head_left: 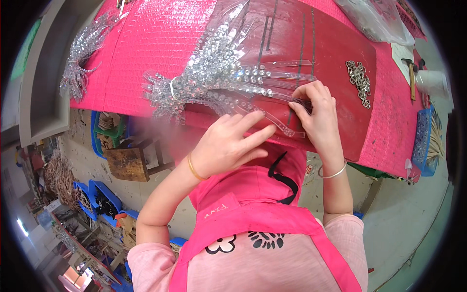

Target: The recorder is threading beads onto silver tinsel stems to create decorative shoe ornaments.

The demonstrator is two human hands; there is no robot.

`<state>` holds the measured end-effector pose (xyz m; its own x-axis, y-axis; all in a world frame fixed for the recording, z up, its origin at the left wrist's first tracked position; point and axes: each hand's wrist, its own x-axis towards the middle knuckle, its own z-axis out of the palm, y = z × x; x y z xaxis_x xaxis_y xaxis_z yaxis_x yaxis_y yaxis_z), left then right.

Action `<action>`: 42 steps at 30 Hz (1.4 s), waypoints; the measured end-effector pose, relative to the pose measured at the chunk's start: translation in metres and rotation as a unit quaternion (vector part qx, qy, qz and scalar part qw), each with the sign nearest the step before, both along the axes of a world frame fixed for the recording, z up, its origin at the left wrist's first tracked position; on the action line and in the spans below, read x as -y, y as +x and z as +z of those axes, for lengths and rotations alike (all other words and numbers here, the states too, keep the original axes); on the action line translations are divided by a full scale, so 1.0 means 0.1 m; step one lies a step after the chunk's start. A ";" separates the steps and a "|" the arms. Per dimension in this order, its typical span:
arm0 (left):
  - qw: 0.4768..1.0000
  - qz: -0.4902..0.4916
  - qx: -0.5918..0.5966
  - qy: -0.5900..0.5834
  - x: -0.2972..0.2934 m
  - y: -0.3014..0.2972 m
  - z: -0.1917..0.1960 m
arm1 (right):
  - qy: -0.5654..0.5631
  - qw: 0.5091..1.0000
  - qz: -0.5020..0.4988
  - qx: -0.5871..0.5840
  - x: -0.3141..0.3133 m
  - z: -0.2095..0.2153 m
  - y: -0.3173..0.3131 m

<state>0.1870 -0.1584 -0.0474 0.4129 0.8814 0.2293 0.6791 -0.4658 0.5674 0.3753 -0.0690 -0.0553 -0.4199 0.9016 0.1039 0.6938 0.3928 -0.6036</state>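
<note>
A bundle of clear plastic straps (206, 73) studded with shiny stones lies on the dark red board (335, 48), bound by a white band (173, 89) near its left end. The loose strap ends fan out to the right. My right hand (318, 114) pinches the end of one clear strap, its tip partly hidden by the fingers. Fingers apart, my left hand (233, 141) rests at the near side of the bundle, its fingertips by another clear strap (279, 123); whether they touch it I cannot tell. Several small metal buckles (359, 82) lie in a pile on the board's right.
A second bundle of shiny straps (78, 63) lies at the left of the pink table cover (146, 44). On the right are a hammer (412, 80), a plastic bag (377, 22) and a blue basket (424, 143). A wooden stool (127, 164) stands below the table's left side.
</note>
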 end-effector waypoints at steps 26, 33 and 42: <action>0.991 0.049 -0.092 0.087 -0.43 0.14 0.12 | 0.013 0.974 0.037 -0.224 0.40 0.20 0.15; 0.997 -0.009 -0.027 0.065 -0.60 0.13 0.24 | 0.026 0.959 -0.272 -0.072 -0.18 0.08 1.28; 0.987 -0.058 0.131 -0.075 -0.74 0.36 0.16 | 0.011 0.971 -0.219 -0.099 -0.20 -0.12 1.35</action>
<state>0.2225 -0.0848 -0.0315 0.4564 0.8640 0.2124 0.4467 -0.4290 0.7852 0.5099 -0.0494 -0.0677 0.0331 0.9859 0.1640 0.6687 0.1001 -0.7368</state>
